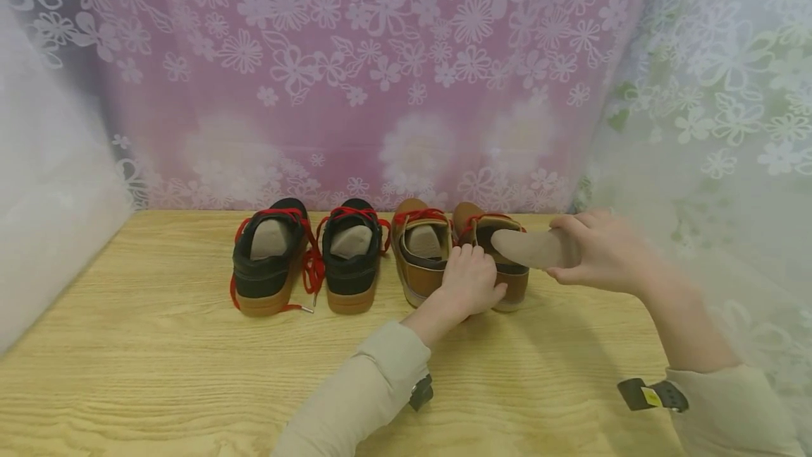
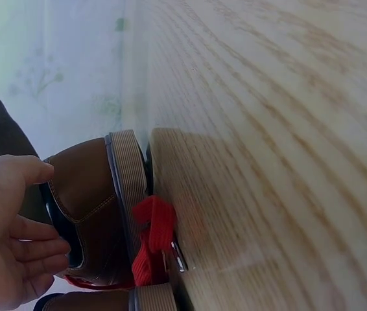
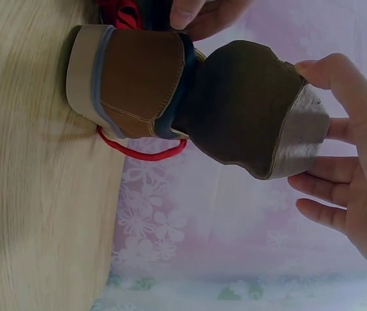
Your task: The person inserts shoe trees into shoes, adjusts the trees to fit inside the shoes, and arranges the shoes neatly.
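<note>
My right hand [image 1: 605,252] holds a beige moulded shoe insert [image 1: 539,248] by its broad end, thumb on one side and fingers on the other. The insert's narrow end reaches the opening of the rightmost brown shoe [image 1: 512,281]. In the right wrist view, the dark hollow side of the insert [image 3: 242,107] shows. My left hand [image 1: 469,281] is at the heel collar of that same shoe, thumb and fingers apart, fingers loosely bent near the rim. Just left stands the other brown shoe [image 1: 423,278], with a beige insert [image 1: 423,241] inside.
Two black shoes with red laces, one farther left [image 1: 259,277] and one nearer [image 1: 351,277], each contain a beige insert. A loose red lace [image 1: 313,270] lies between them. All stand on a wooden table [image 1: 158,372] before a pink floral curtain [image 1: 355,90]; a pale floral curtain [image 1: 729,161] hangs at right.
</note>
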The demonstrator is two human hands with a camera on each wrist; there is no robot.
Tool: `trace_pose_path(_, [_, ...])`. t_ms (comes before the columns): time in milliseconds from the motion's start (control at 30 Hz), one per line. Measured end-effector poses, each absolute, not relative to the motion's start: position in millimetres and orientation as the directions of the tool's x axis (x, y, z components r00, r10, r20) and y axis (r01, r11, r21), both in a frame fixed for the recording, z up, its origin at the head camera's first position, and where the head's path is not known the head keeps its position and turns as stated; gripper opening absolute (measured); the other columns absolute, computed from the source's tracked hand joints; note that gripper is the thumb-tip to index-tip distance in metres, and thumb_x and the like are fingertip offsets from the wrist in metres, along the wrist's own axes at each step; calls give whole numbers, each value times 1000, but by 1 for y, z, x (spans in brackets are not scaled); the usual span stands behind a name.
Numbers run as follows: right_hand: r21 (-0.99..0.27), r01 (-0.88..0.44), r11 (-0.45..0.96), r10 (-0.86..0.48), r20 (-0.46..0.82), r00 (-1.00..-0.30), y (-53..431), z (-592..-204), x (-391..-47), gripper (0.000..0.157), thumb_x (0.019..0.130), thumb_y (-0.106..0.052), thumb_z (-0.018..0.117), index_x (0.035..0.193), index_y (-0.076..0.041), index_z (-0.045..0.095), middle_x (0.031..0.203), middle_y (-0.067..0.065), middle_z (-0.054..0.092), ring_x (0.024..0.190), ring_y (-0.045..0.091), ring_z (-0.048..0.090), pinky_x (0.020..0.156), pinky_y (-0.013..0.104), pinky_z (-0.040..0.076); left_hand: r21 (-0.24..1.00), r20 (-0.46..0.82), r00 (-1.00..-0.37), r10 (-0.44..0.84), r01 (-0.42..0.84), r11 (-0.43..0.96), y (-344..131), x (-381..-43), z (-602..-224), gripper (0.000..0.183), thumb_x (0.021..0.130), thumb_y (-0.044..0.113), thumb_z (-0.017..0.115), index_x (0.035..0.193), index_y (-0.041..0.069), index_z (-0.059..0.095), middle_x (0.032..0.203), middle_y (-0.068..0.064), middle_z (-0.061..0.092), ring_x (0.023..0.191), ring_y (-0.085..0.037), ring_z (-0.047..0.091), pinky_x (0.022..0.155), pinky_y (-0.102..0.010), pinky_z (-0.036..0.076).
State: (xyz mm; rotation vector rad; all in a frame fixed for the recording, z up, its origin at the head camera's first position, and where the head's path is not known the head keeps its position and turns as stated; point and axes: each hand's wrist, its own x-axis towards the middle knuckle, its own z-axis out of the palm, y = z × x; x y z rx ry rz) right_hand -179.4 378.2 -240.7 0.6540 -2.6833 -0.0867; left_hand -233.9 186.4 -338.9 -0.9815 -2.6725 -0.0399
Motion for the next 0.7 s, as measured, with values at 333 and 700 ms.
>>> trace_pose_path(333, [142, -436, 889, -458, 322, -829, 372, -249, -193, 64, 64, -35, 79, 114, -2, 58, 99, 15, 63, 86, 34, 57, 71, 48, 45, -56, 254, -732, 632, 641, 765, 186, -234, -339, 44, 88, 55, 50, 91, 13, 63, 88, 1, 54, 83, -15, 47, 71, -27, 34])
trace_pose_path(700, [131, -404, 905, -425, 269, -864, 365, -248, -205, 62, 68, -36, 76, 115, 0, 58, 106, 18, 62, 98, 38, 55, 83, 53, 42, -80, 260, -732, 630, 634, 769, 186, -235, -340, 45, 88, 55, 50, 95, 13, 64, 91, 1, 55, 85, -15, 48, 73, -27, 35])
